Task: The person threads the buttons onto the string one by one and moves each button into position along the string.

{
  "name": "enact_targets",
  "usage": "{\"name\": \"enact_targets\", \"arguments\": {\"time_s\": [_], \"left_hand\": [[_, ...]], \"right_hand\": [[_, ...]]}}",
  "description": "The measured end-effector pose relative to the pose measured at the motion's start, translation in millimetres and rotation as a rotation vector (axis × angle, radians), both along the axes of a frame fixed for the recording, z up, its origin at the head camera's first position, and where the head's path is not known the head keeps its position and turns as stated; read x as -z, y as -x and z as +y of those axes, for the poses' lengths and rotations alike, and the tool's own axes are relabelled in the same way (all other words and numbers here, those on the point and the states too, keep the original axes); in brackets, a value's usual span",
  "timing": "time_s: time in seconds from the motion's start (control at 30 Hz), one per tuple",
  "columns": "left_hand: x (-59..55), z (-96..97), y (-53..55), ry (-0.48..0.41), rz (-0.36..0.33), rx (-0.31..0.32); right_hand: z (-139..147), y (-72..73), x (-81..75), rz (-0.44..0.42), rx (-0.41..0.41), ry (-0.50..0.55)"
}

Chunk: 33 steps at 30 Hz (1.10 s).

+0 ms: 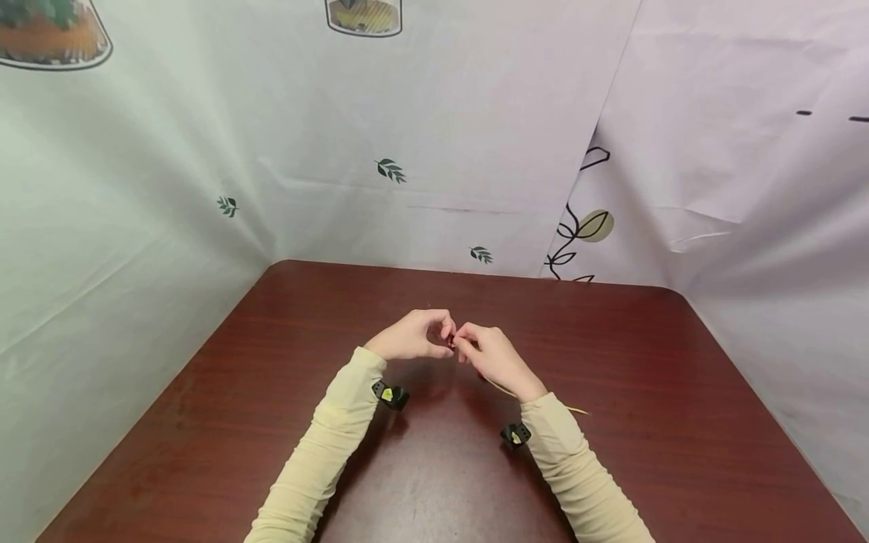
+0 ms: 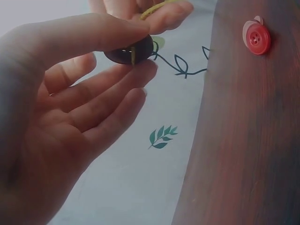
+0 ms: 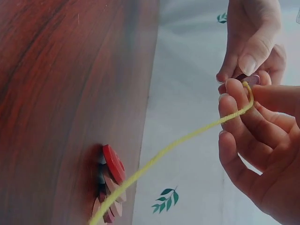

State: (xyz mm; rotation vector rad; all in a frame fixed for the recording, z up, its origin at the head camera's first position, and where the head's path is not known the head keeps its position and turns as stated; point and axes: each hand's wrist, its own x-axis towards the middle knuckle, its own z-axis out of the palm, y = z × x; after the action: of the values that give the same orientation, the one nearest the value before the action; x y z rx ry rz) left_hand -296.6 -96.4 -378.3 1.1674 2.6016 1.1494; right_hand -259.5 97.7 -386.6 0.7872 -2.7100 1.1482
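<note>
My left hand (image 1: 410, 337) pinches a dark button (image 2: 124, 54) between thumb and fingertips, raised over the table. A short piece of yellow string (image 3: 164, 149) shows against the button's face in the left wrist view. Close against it, my right hand (image 1: 501, 360) pinches the string beside the button. From those fingers the string runs back past the right wrist, its tail visible by the right sleeve in the head view. Fingers hide part of the button, so how far the string passes through it I cannot tell.
A red button (image 2: 258, 40) lies on the dark red-brown table (image 1: 421, 467), with pinkish and dark red buttons (image 3: 110, 187) stacked or bunched under it. White printed cloth (image 1: 441, 136) hangs behind and beside the table. Black straps with small cameras (image 1: 391, 395) sit on both wrists.
</note>
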Motion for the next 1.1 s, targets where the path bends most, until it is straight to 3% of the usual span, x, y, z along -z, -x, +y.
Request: {"name": "enact_targets", "arguments": {"time_s": [0.1,0.3,0.57,0.87,1.1], "left_hand": [[0.9,-0.2,-0.2,-0.006,0.02,-0.001],[1.1,-0.1,-0.5,-0.061,-0.009,0.007],[-1.7,1.7,-0.3,-0.071,0.052,-0.032],[-0.5,2.3,0.0,-0.045,0.085,-0.032],[-0.8,1.8,-1.4,0.018,0.05,-0.046]], "right_hand": [[0,-0.2,-0.2,-0.011,0.006,0.007],[2,0.2,-1.4,-0.052,0.009,0.021],[4,3.2,-2.6,-0.047,0.03,0.053],[7,5.1,-0.9,-0.074,0.051,0.072],[17,9.3,-0.1,-0.116,0.025,0.032]]}}
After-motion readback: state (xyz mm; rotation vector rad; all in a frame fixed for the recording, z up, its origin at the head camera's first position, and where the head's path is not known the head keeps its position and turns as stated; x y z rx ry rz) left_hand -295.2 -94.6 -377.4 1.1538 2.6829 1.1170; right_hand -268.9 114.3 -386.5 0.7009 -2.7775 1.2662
